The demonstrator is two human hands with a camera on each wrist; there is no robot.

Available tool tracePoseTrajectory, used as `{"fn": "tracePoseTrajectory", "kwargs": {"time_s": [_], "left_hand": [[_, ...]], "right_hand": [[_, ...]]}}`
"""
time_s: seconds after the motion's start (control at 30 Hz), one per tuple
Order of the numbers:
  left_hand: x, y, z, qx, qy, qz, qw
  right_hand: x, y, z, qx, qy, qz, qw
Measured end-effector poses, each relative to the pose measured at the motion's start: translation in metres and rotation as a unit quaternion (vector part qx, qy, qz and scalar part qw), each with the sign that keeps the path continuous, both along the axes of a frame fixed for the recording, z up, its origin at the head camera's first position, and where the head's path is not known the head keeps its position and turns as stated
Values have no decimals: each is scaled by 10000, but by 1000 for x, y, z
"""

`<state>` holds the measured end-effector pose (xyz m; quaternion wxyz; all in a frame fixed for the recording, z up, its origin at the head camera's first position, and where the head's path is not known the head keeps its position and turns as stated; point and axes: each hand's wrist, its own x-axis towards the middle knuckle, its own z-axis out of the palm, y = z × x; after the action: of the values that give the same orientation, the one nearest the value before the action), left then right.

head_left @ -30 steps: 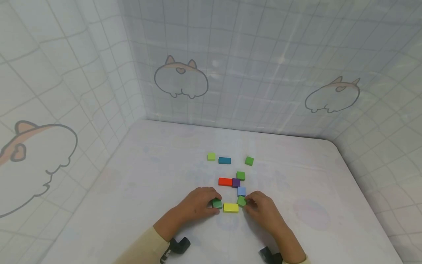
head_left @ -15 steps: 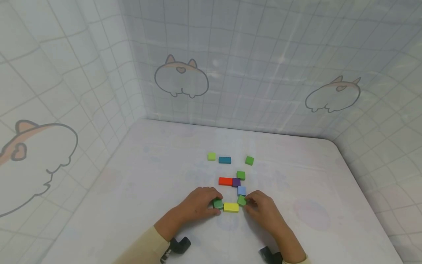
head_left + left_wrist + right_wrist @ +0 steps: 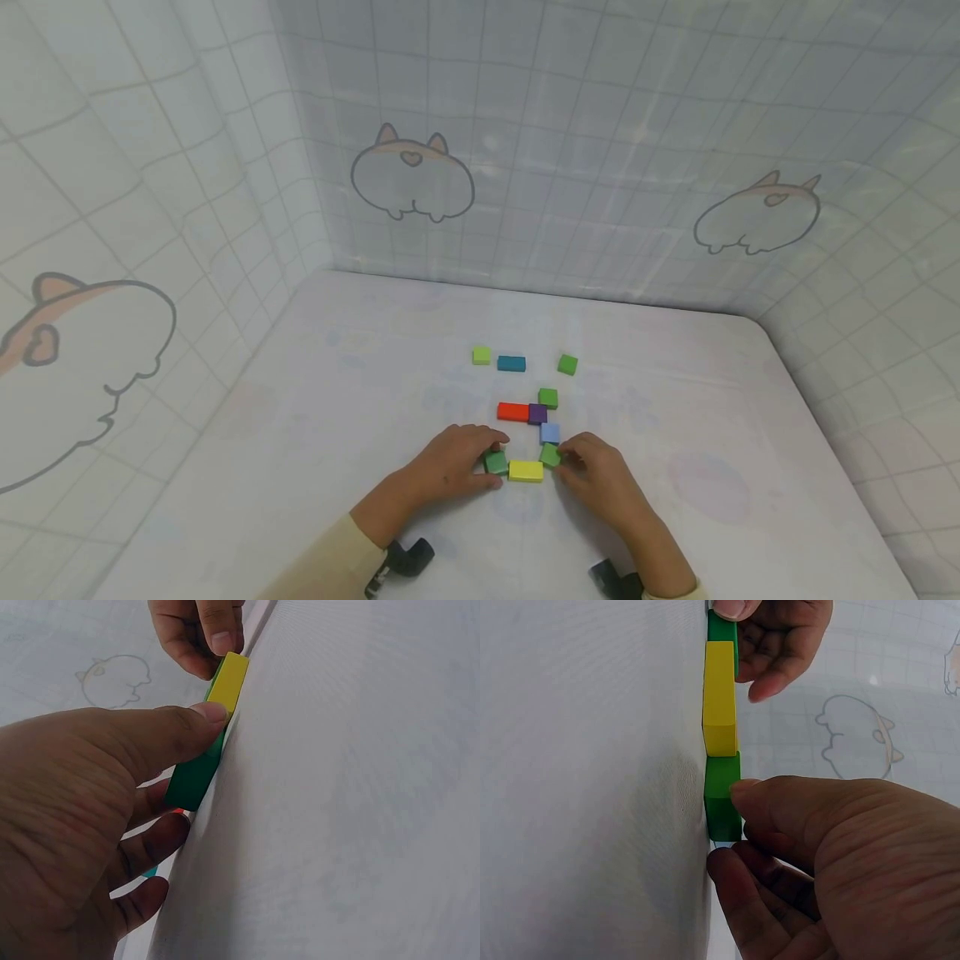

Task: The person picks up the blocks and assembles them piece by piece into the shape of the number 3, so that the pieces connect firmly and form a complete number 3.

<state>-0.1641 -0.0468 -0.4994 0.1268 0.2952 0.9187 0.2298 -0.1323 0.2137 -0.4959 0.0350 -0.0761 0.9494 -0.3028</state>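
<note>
My left hand (image 3: pixel 448 462) curls round a dark green block (image 3: pixel 496 463), its thumb along the near side. In the left wrist view the thumb tip reaches the joint between this green block (image 3: pixel 196 776) and a yellow block (image 3: pixel 229 684). The yellow block (image 3: pixel 526 472) lies flat between the two hands, end to end with the dark green one. My right hand (image 3: pixel 596 471) pinches a bright green block (image 3: pixel 551 456) at the yellow block's right end. That block (image 3: pixel 723 796) abuts the yellow block (image 3: pixel 720 697) in the right wrist view. A light blue block (image 3: pixel 550 433) sits just beyond it.
Beyond the hands, a red block (image 3: pixel 513 412) touches a purple block (image 3: pixel 537 414), with a green block (image 3: pixel 548 398) behind. Farther back lie a lime block (image 3: pixel 482 356), a teal block (image 3: pixel 512 363) and another green block (image 3: pixel 567 365). Patterned sheeting (image 3: pixel 555 150) walls the white table.
The dark green block has slid right against the yellow block with my left hand. Since then the left index fingertip has lifted slightly forward. My right hand has stayed in place.
</note>
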Motion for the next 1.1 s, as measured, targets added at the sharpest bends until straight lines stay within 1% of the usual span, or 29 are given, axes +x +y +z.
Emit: {"fn": "tracePoseTrajectory", "kwargs": {"time_s": [0.53,0.97,1.1], "left_hand": [[1,-1,1,39,39,-47,10000],[1,-2,0,-8,-50,-49,10000],[1,-3,-1,42,-12,-92,9999]], "right_hand": [[0,-1,1,36,-159,-68,9998],[0,-1,1,60,-69,-59,9999],[1,-1,1,32,-43,-45,10000]]}}
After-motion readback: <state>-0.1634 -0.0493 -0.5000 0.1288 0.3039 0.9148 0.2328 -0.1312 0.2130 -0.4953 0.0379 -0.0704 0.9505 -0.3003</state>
